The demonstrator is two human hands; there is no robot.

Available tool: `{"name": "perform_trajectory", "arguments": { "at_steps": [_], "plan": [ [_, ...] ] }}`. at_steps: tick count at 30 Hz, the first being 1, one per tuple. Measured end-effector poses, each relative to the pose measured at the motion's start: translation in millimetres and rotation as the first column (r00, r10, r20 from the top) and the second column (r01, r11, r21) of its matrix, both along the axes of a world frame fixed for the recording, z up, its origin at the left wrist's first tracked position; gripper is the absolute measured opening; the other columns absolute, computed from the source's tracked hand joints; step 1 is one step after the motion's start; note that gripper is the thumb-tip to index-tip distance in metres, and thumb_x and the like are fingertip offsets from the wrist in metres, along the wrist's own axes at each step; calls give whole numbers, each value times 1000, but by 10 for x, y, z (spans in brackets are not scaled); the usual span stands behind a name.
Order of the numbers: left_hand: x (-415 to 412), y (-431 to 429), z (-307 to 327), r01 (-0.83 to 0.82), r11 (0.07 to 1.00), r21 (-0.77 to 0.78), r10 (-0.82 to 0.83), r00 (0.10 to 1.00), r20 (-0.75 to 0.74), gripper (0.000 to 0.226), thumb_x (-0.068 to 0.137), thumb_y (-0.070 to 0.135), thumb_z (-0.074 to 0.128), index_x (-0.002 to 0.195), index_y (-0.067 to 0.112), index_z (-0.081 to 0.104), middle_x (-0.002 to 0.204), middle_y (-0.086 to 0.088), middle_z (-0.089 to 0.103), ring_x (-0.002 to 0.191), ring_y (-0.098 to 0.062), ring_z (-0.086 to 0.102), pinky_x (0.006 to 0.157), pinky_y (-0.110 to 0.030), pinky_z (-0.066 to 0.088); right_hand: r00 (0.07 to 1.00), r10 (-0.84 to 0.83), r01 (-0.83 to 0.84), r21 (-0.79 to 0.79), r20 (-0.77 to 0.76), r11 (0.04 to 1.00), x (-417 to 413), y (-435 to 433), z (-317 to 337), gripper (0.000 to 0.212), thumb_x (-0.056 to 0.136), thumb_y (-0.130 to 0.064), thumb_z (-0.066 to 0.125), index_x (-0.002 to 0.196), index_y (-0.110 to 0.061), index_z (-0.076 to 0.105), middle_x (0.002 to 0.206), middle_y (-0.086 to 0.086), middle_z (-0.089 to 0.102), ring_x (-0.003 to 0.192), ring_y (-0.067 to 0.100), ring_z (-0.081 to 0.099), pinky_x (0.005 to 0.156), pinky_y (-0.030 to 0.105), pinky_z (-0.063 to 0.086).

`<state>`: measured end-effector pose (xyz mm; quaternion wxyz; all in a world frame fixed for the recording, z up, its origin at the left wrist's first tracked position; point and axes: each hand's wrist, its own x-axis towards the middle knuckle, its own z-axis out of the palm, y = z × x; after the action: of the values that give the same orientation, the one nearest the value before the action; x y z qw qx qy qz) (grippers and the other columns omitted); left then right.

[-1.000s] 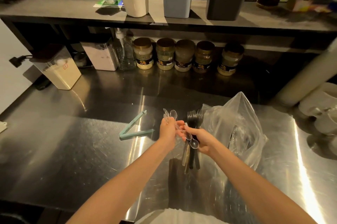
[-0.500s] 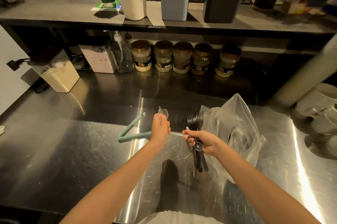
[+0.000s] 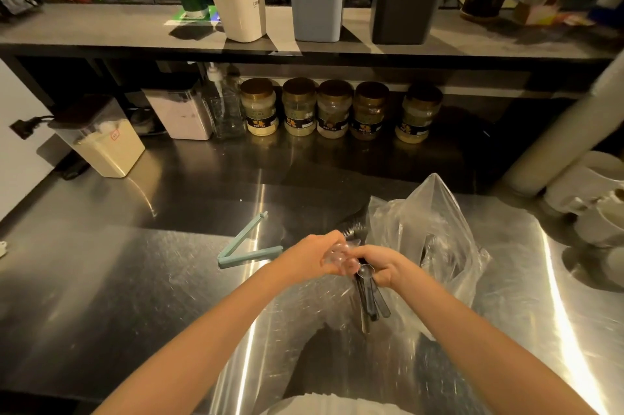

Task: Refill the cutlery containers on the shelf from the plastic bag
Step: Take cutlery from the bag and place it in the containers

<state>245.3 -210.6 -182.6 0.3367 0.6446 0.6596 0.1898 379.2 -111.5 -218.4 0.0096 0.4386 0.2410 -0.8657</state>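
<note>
Right hand [image 3: 388, 267] clenched round dark cutlery [image 3: 369, 299], heads half hidden, left hand [image 3: 309, 257] grasping blurred clear spoons [image 3: 339, 261]

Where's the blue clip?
In the head view, the blue clip lies open on the steel counter, just left of the left hand.

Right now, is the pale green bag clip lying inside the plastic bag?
No, the bag clip lies open on the steel counter, to the left of the plastic bag and apart from it.
</note>
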Motion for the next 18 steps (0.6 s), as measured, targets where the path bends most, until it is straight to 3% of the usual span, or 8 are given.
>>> {"name": "perform_trajectory", "arguments": {
  "at_steps": [2,4,9,11,14,16,18],
  "plan": [
    [-4,-3,3,11,1000,5,-11,999,-52,33,90,30,61,114,11,46,73,13,49,61,0,48,66,-16,42,999,-44,45,-8,7,999,-28,-22,-18,7,93,-2,49,95,2,55,65,13,59,39,12,55,37,20,48],
    [-35,-15,-6,-14,998,69,18,998,-53,30,92,23,58,117,9,50,69,16,46,58,1,46,62,-12,39,996,-91,90,-51,-15,995,-43,-35,10,10,95,-4,47,91,3,54,56,11,57,38,11,54,38,19,49],
    [-148,0,-105,-61,975,213,85,991,-103,17,91,12,57,107,9,61,86,5,56,72,-9,52,67,-21,43,992,-121,122,-45,33,992,-12,17,77,21,95,-14,53,87,4,62,65,14,65,48,17,63,48,26,56],
    [-129,-1,-115,11,972,233,42,974,-222,20,90,10,56,110,15,60,100,5,52,88,-15,51,72,-21,43,994,-95,97,-31,62,995,-4,3,106,20,94,-12,54,84,3,61,63,14,64,47,18,63,47,26,56],
    [-68,-8,-105,95,962,256,-20,960,-278,31,90,8,55,118,19,56,119,4,41,105,-12,34,87,-20,34,990,-51,50,5,131,999,-7,-18,125,17,92,-8,54,79,2,59,58,11,61,44,18,60,45,24,53],
    [-5,-2,-83,211,942,261,-111,930,-351,23,92,8,53,114,13,58,116,-3,52,103,-17,42,93,-30,39,987,9,-11,14,163,1000,-13,-15,90,13,86,-5,58,75,2,61,59,10,59,50,18,58,54,28,52],
    [23,-7,-81,317,904,287,-187,897,-401,13,93,9,53,105,11,58,104,-5,58,91,-17,47,86,-35,44,983,59,-62,9,173,998,-17,-29,102,5,72,-2,65,75,1,62,65,11,61,61,19,57,66,29,51]
  ]
}}
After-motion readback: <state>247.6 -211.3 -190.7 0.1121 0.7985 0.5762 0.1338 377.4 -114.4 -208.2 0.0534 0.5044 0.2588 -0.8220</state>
